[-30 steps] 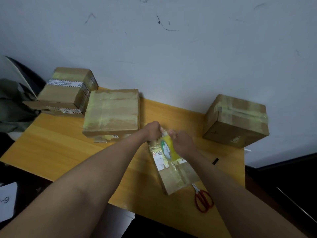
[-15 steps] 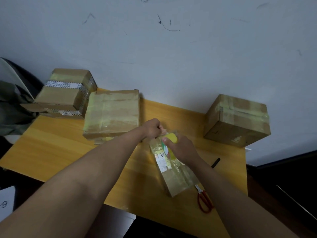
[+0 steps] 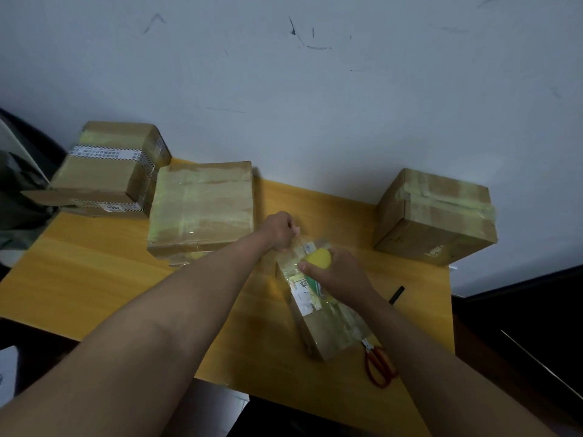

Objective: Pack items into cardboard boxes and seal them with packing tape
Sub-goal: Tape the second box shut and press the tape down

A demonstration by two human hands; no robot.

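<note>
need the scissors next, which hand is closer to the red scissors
Right. The right hand, gripping the yellow tape roll on the small box, is up and left of the red scissors. The left hand is farther off, at the box's far end.

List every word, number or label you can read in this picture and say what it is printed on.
Nothing can be quoted with confidence.
Box at far left: white printed tape strips and a small label with digits, too blurred to read.
Narrow box under the hands: white and green stickers with a square code, print too small.
Box at right: a small mark low on its side, unreadable.
</note>
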